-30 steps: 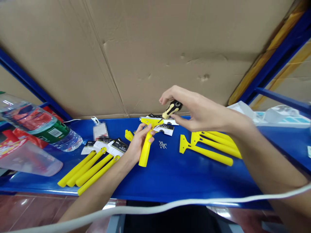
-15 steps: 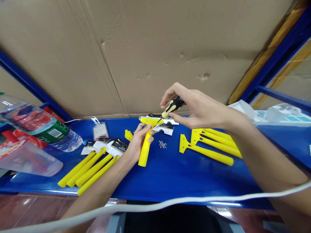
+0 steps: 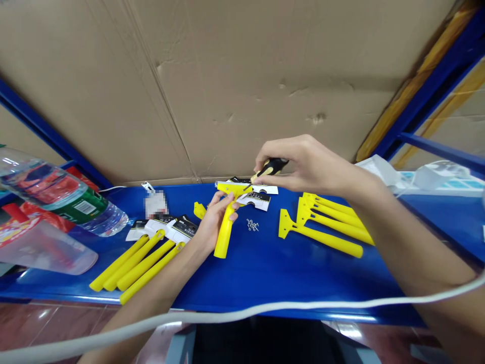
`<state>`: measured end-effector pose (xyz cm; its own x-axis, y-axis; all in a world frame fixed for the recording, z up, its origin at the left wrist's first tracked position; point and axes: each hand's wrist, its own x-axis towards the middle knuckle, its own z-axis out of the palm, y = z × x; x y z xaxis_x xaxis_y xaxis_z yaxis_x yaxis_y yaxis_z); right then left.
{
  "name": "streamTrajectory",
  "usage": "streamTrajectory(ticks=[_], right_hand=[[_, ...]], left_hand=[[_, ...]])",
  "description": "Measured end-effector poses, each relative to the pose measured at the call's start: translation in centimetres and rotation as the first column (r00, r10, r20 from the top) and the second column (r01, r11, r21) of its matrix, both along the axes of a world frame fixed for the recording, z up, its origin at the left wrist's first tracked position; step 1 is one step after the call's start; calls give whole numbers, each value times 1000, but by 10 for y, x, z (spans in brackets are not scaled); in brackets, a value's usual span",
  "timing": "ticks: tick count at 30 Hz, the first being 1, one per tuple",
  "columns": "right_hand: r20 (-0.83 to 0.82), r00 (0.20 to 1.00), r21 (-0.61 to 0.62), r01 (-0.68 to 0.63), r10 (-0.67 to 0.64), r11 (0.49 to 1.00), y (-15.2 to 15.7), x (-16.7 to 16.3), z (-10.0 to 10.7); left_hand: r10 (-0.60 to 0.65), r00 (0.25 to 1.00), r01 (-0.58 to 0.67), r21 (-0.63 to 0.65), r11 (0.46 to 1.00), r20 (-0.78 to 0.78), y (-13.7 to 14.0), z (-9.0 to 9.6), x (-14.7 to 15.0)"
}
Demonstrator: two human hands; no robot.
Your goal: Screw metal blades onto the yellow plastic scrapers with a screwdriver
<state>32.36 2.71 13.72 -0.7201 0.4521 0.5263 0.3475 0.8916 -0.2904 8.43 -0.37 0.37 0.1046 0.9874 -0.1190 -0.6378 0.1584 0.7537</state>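
Observation:
My left hand (image 3: 214, 218) is closed around the neck of a yellow scraper (image 3: 225, 233), its wide head turned away from me and its handle pointing toward me. Between the fingers of my right hand (image 3: 299, 164) is a black and cream screwdriver (image 3: 270, 170). The screwdriver's tip meets the right end of the scraper head; the screw itself is too small to make out. On the shelf just right of the scraper lies a small pile of screws (image 3: 252, 224). Several yellow scrapers (image 3: 326, 239) lie to the right, under my right forearm.
More yellow handles (image 3: 131, 265) lie at left beside black and white cards (image 3: 184, 228). A water bottle (image 3: 71, 202) and a plastic cup (image 3: 49, 247) stand far left. A white cable (image 3: 280, 307) crosses in front. Cardboard (image 3: 242, 91) backs the blue shelf (image 3: 265, 278).
My right hand has turned about the screwdriver, its knuckles rolling over and the handle tilting flatter. My left hand and the scraper stay nearly in place.

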Motion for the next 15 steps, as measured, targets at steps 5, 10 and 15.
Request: streamTrajectory(ticks=[5,10,15], right_hand=[[63,998,31,14,-16,999,-1,1,1],[93,996,56,9,-14,998,-2,0,1],[95,995,37,31,-34,999,1,3,1]], left_hand=[[-5,1000,4,-30,1000,-30,-1,0,2],[6,1000,-7,-31,999,-29,0,3,2],[-7,998,5,-39,999,-56,-2,4,2]])
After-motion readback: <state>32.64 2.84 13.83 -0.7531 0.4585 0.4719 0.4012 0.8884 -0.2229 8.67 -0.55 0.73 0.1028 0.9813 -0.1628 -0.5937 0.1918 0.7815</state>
